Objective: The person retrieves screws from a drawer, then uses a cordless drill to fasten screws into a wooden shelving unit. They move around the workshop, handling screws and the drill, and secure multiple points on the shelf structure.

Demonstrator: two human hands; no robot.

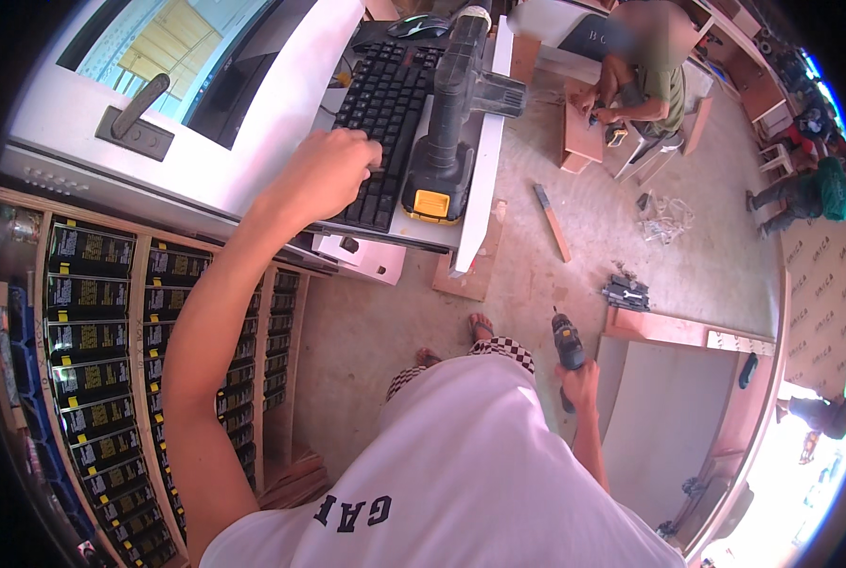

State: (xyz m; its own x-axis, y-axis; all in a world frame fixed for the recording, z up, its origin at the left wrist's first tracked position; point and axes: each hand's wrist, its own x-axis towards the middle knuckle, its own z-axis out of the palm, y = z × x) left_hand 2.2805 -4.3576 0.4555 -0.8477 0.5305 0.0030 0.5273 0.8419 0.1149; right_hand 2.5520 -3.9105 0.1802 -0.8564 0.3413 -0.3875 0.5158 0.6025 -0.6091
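Note:
My right hand (581, 383) is wrapped round the grip of a cordless drill (565, 341), hanging low at my right side with its bit pointing away from me. My left hand (336, 170) rests at the left edge of a black keyboard (382, 123), knuckles up and fingers curled. Its fingertips are partly hidden, so what they hold, if anything, cannot be made out. On the same white shelf (481, 204), right of the keyboard, stands a black cordless tool (451, 104) with a yellow-marked battery (432, 204). A mouse (417, 26) lies beyond the keys.
A white cabinet with a screen (220, 85) and a handle (137, 128) is at upper left. Below it, a wooden rack holds several black boxes (90, 293). A wood strip (552, 222) and wrenches (626, 293) lie on the floor. Another person (655, 104) works on a board.

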